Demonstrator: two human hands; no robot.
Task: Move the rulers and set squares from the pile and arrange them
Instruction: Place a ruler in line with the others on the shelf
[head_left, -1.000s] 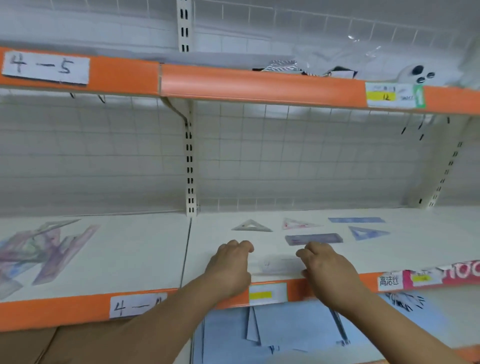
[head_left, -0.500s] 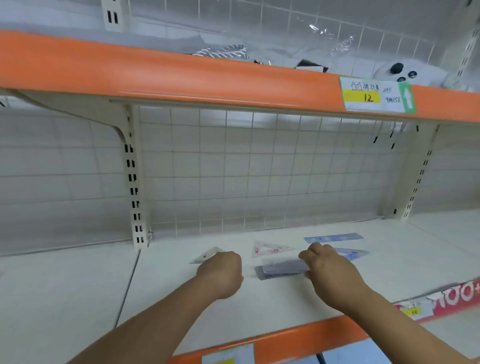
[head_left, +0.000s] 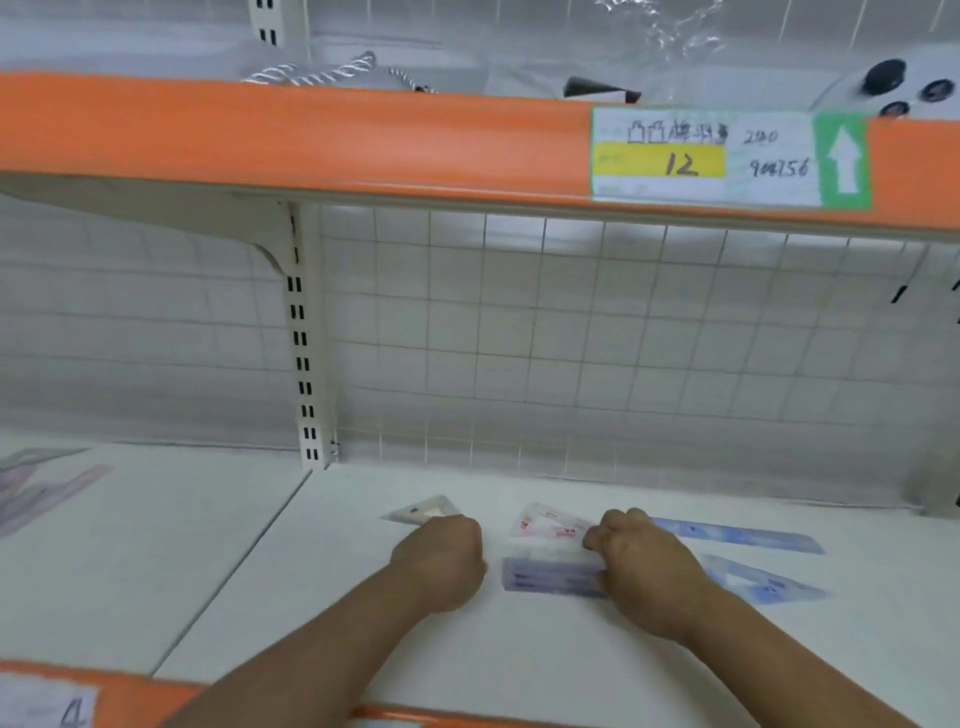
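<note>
Hands stretch forward over a white shelf (head_left: 260, 571), low in the view near six o'clock, with bare forearms entering from the bottom edge. The left hand (head_left: 441, 561) is curled into a loose fist, knuckles forward, with nothing seen in it. The right hand (head_left: 644, 566) has its fingers curled at the right end of a clear ruler (head_left: 545, 550) and seems to pinch it, though blur makes the grip uncertain. This ruler lies between the hands, just behind a purple ruler (head_left: 550, 579), touching or overlapping it. At three o'clock of the right hand a blue set square (head_left: 763, 582) lies flat. Farther back runs a row: a grey set square (head_left: 423, 512) at twelve o'clock of the left hand, a pink set square (head_left: 550, 525) beyond the two rulers, and a blue ruler (head_left: 737, 538) at two o'clock of the right hand. At nine o'clock, on the view's left edge, sits the blurred pile (head_left: 36, 488), well apart from the rest. A wire grid panel (head_left: 519, 338) stands behind. At twelve o'clock, an orange shelf edge (head_left: 311, 135) carries a price label (head_left: 727, 156) marked 12.
</note>
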